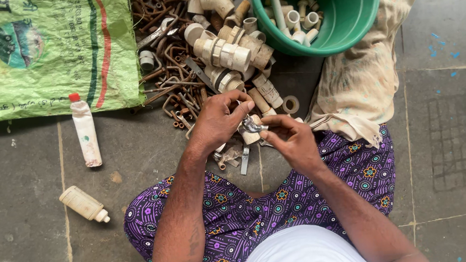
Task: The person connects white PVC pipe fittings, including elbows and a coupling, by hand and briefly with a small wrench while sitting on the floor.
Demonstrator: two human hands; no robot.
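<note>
Head view — fittings heap (220,52), bucket (342,18)

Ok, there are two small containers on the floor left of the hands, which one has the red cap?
The white squeeze tube lying just below the green sack. The other, a cream bottle nearer the knee, has a pale cap.

The floor (18,203) is laid with large grey stone slabs with thin joints between them, lit by soft, even daylight. Small blue paint flecks (442,42) and a faint scratched grid (463,140) mark the slabs at the right.
</note>
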